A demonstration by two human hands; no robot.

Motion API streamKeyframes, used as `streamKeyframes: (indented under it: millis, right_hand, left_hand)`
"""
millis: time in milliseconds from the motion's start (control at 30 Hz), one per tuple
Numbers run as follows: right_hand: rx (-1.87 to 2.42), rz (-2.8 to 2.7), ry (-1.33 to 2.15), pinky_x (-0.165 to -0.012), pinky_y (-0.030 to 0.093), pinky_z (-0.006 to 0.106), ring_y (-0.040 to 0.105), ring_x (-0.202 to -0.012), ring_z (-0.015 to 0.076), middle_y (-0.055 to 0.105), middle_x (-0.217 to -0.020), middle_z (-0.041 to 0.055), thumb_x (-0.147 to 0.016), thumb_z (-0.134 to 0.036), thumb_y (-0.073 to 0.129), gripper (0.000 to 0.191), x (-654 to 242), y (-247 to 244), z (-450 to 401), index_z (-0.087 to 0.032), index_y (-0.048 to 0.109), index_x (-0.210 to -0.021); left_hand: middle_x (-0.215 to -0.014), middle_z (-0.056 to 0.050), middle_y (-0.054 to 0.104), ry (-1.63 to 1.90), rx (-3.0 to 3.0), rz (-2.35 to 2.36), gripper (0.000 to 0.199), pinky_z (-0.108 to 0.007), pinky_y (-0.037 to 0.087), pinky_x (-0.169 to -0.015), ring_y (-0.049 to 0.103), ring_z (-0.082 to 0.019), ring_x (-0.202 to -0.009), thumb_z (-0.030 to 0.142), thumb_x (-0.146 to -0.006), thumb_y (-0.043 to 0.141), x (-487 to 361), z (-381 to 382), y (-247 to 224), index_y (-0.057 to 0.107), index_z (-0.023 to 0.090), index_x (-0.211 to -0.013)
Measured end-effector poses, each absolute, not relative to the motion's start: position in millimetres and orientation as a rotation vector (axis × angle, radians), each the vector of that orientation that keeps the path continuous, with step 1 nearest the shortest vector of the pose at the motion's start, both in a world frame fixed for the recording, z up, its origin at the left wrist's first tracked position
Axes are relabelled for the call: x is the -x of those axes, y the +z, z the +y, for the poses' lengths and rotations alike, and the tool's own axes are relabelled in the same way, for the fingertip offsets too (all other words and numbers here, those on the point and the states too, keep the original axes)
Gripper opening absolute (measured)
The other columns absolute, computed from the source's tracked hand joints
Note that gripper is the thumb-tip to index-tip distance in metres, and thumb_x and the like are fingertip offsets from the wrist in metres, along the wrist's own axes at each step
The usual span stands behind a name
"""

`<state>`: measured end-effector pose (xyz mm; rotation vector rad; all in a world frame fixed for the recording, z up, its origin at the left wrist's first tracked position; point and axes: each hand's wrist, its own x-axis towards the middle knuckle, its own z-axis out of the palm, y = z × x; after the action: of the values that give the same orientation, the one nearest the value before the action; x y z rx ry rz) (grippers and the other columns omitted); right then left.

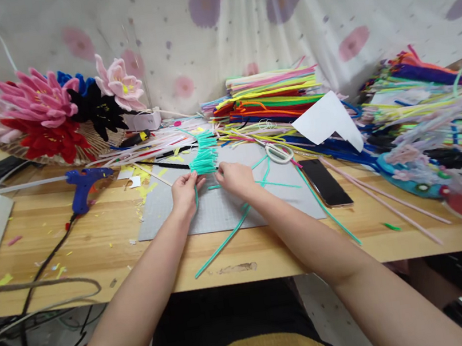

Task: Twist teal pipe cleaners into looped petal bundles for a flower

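A piece made of teal pipe cleaners [203,159], bent back and forth in rows, is held up over the grey cutting mat [163,217]. My left hand [186,194] pinches its lower left corner, with a teal strand hanging by the fingers. At its lower right corner, the closed fingers of my right hand [235,179] grip it. A black stick [166,164] runs in from the left to the piece; whether it passes through cannot be made out. Loose teal pipe cleaners [224,241] lie across the mat and table edge.
Scissors [279,153] and a phone [327,182] lie right of my hands. A blue glue gun [81,189] with a cord is on the left. Pipe-cleaner flowers [42,103] stand back left. Bundled pipe cleaners [273,94] and white card [327,118] lie behind.
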<state>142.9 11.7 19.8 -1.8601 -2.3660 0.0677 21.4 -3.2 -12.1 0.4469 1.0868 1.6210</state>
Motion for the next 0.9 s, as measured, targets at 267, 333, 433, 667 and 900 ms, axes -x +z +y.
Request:
streamKeyframes:
  millis: [267,333,433,667,900]
  right_hand:
    - [1.564,-2.831,-0.211,-0.066,0.041,0.028,0.063,-0.085,0.0218,0.068,-0.096,0.0096,-0.083,-0.024,0.047,0.029,-179,62,3,-0.02,0.055,-0.111]
    - [1.502,-2.947,-0.313,-0.064,0.04,0.028,0.063,-0.082,0.0209,0.069,-0.089,0.0098,-0.083,-0.018,0.044,0.026,-182,76,1,-0.019,0.061,-0.103]
    - [1.396,-3.111,-0.496,-0.066,0.038,0.028,0.062,-0.082,0.0201,0.069,-0.084,0.0108,-0.08,-0.01,0.044,0.026,-176,94,2,-0.017,0.068,-0.087]
    - [0.747,-3.241,-0.77,-0.081,0.034,0.035,0.053,-0.093,0.0209,0.068,-0.082,0.0099,-0.079,-0.012,0.047,0.021,-129,102,23,-0.012,0.068,-0.08]
    - [0.501,-3.202,-0.642,-0.092,0.03,0.039,0.045,-0.105,0.0224,0.065,-0.092,0.009,-0.081,-0.019,0.049,0.02,-103,83,35,-0.012,0.067,-0.084]
  left_hand:
    - [-0.063,-0.002,0.063,1.625,-0.468,1.143,0.011,-0.029,0.052,-0.072,0.063,-0.011,-0.062,0.011,-0.074,0.059,-16,1,-17,0.053,0.011,-0.065]
    - [-0.063,-0.002,0.063,1.622,-0.503,1.175,0.011,-0.029,0.052,-0.07,0.063,-0.011,-0.063,0.013,-0.072,0.062,-17,1,-19,0.052,0.012,-0.065]
    - [-0.061,-0.001,0.061,1.59,-0.595,1.234,0.013,-0.029,0.052,-0.065,0.063,-0.012,-0.061,0.016,-0.068,0.065,-19,1,-22,0.052,0.012,-0.065]
    - [-0.07,-0.004,0.065,1.331,-0.879,1.156,0.03,-0.029,0.051,-0.062,0.063,-0.016,-0.067,0.021,-0.048,0.076,-16,-8,-19,0.06,0.012,-0.072]
    - [-0.061,-0.004,0.063,1.329,-0.857,1.148,0.032,-0.032,0.053,-0.064,0.06,-0.015,-0.061,0.026,-0.042,0.08,-14,-6,-22,0.062,0.01,-0.063]
